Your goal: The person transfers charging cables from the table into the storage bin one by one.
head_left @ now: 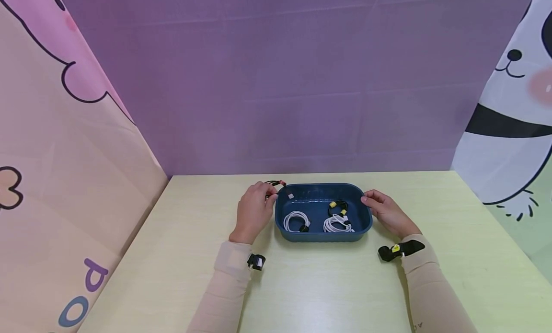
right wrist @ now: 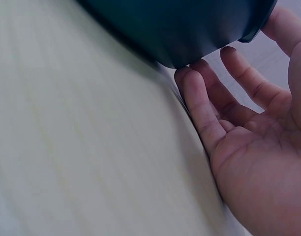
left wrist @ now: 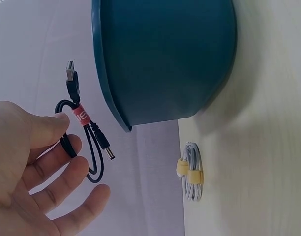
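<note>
My left hand (head_left: 255, 211) pinches a coiled black USB cable (left wrist: 80, 118) between thumb and fingers, just off the left end of a blue plastic bin (head_left: 323, 237). A red strap (left wrist: 81, 114) binds the cable, and its USB plug and a round barrel plug stick out. At the bin's other end, my right hand (head_left: 390, 213) grips the rim, thumb over the edge and fingers against the outer wall. Inside the bin lie a coiled white cable (head_left: 288, 223) at left, a second white cable (head_left: 336, 223) at right, and a black cable with yellow bands (head_left: 338, 207) behind it.
In the left wrist view a grey cable bundle with yellow bands (left wrist: 192, 172) lies on the pale tabletop (head_left: 302, 285) by the bin; the head view does not show it. A purple cloth (head_left: 302, 84) hangs behind the table, with printed cloths at both sides.
</note>
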Action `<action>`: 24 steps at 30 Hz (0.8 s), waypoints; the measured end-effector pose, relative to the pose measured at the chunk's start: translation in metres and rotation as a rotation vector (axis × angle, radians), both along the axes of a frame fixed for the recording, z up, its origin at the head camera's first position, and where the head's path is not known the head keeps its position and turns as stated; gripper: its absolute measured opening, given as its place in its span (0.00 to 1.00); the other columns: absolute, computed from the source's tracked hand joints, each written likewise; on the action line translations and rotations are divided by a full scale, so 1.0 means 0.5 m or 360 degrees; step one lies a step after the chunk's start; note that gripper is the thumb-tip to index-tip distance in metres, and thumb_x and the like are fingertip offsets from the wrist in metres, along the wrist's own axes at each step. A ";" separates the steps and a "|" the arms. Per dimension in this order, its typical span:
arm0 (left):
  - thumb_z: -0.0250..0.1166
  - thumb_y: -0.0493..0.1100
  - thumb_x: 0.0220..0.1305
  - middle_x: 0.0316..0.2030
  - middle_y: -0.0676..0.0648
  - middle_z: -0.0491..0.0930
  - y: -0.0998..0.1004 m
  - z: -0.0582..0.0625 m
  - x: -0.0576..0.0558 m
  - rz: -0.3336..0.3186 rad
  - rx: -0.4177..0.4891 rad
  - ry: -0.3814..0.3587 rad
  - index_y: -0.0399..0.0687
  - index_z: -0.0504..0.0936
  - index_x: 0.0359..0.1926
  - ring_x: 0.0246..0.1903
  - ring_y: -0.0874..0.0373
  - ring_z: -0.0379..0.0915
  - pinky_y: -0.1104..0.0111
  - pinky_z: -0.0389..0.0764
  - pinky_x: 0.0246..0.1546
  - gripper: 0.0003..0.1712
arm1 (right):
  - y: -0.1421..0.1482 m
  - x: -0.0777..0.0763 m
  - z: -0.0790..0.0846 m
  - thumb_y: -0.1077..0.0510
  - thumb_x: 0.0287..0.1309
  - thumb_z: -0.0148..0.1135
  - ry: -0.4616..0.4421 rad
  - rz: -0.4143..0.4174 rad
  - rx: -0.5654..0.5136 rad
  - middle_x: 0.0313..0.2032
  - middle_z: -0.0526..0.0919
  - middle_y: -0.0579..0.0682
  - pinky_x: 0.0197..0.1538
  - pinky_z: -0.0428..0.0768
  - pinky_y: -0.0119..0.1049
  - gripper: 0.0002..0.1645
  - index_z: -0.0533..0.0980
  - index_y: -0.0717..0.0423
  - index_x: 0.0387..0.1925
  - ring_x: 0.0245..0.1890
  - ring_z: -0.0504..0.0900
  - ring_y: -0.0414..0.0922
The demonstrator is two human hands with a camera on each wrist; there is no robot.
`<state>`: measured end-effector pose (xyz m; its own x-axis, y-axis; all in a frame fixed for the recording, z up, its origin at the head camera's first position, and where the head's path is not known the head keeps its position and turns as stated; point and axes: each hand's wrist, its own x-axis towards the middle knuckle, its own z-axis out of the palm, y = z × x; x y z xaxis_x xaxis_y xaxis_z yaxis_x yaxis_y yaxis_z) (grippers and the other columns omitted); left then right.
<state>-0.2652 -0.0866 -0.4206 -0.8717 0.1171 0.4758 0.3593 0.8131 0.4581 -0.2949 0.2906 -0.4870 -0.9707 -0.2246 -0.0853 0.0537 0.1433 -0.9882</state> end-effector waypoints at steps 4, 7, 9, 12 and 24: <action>0.69 0.40 0.68 0.38 0.47 0.84 0.001 -0.002 0.001 -0.0008 -0.0011 0.0021 0.46 0.86 0.41 0.39 0.51 0.79 0.56 0.83 0.38 0.04 | 0.000 0.000 -0.001 0.44 0.74 0.57 0.0004 0.0005 -0.0004 0.48 0.74 0.40 0.56 0.73 0.20 0.24 0.69 0.59 0.57 0.52 0.71 0.38; 0.69 0.41 0.68 0.38 0.47 0.84 0.003 -0.001 0.003 -0.0011 -0.0011 0.0029 0.46 0.86 0.41 0.39 0.51 0.79 0.55 0.83 0.38 0.04 | 0.000 -0.001 0.000 0.44 0.74 0.57 0.0009 0.0008 0.0003 0.48 0.74 0.41 0.57 0.73 0.20 0.25 0.69 0.59 0.57 0.53 0.72 0.38; 0.69 0.41 0.68 0.38 0.47 0.84 0.005 0.000 0.004 -0.0014 -0.0014 0.0036 0.46 0.86 0.41 0.39 0.51 0.79 0.55 0.83 0.38 0.04 | 0.000 0.000 0.001 0.43 0.75 0.56 0.0008 0.0008 0.0013 0.48 0.74 0.41 0.57 0.73 0.20 0.26 0.69 0.60 0.58 0.53 0.71 0.38; 0.69 0.42 0.68 0.38 0.47 0.84 0.007 0.000 0.006 -0.0020 -0.0022 0.0044 0.46 0.85 0.41 0.39 0.51 0.80 0.56 0.84 0.38 0.05 | -0.001 0.001 0.003 0.43 0.74 0.56 0.0003 0.0010 0.0030 0.49 0.73 0.41 0.58 0.72 0.21 0.27 0.68 0.60 0.59 0.54 0.71 0.38; 0.69 0.42 0.68 0.39 0.47 0.84 0.017 0.001 0.011 -0.0029 -0.0055 0.0043 0.46 0.86 0.42 0.40 0.51 0.79 0.58 0.84 0.42 0.06 | -0.001 0.004 0.005 0.42 0.75 0.56 0.0000 0.0012 0.0045 0.49 0.73 0.41 0.58 0.71 0.20 0.27 0.68 0.60 0.59 0.54 0.70 0.39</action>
<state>-0.2597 -0.0783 -0.4199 -0.8561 0.1496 0.4947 0.3862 0.8213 0.4200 -0.2931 0.2900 -0.4844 -0.9689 -0.2295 -0.0921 0.0528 0.1718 -0.9837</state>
